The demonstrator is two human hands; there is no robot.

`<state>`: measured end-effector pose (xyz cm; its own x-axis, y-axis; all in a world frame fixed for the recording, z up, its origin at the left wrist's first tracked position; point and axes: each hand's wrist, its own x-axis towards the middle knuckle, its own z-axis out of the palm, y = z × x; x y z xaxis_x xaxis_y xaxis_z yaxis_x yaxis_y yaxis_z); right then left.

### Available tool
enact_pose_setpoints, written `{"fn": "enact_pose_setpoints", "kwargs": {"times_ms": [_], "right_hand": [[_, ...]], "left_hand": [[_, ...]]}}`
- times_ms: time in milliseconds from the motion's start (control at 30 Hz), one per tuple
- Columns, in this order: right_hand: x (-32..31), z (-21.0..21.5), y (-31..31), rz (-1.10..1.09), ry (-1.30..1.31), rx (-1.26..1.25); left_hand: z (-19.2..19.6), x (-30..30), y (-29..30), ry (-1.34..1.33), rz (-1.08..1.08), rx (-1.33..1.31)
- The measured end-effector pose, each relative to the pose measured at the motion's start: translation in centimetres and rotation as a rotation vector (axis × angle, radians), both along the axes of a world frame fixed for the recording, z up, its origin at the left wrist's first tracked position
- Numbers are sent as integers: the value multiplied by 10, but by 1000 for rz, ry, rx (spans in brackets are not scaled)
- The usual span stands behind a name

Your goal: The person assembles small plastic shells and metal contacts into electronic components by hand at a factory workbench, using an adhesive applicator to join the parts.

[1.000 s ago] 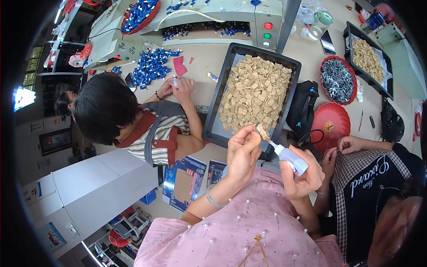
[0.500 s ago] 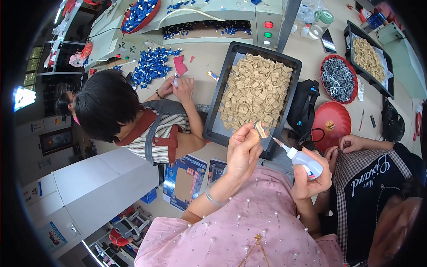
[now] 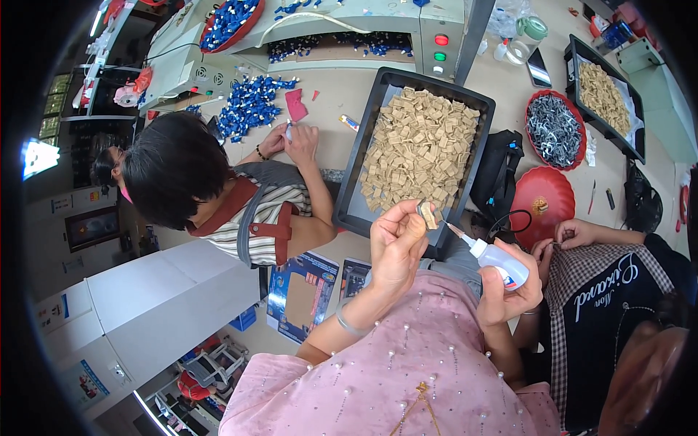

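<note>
My left hand (image 3: 399, 247) pinches a small tan piece with a dark edge (image 3: 427, 215) between thumb and fingertips, above the near edge of a black tray (image 3: 353, 190). In my right hand (image 3: 515, 291) is a small white squeeze bottle (image 3: 500, 263), tilted so its thin nozzle points up and left at the piece. A narrow gap seems to separate the nozzle tip from the piece. Many similar tan pieces (image 3: 422, 142) lie heaped in the tray.
At left, a person (image 3: 240, 211) handles a small piece beside a pile of blue parts (image 3: 251, 105). Another person's hands (image 3: 571, 236) work at right, near an empty red dish (image 3: 542, 203). A red basket of grey-black parts (image 3: 554, 129) and a black bag (image 3: 496, 174) stand beyond.
The tan piece has turned slightly in my left fingers. My right hand and the bottle have hardly moved.
</note>
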<state>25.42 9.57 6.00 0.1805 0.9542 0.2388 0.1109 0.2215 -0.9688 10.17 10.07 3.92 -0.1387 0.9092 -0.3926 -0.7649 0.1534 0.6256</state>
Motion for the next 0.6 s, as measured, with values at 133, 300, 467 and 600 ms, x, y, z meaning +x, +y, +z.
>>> {"fn": "enact_pose_setpoints", "kwargs": {"times_ms": [133,300,467,600], "right_hand": [[3,2,4,55,-64,42],[2,1,7,79,-119,127],[-1,-1,9,74,-140,136],[-2,-2,11,73,-149,152]], "left_hand": [[2,3,2,110,35,20],[0,4,0,196,58,31],[-7,2,-3,193,27,55],[-8,1,-3,192,26,66]]}}
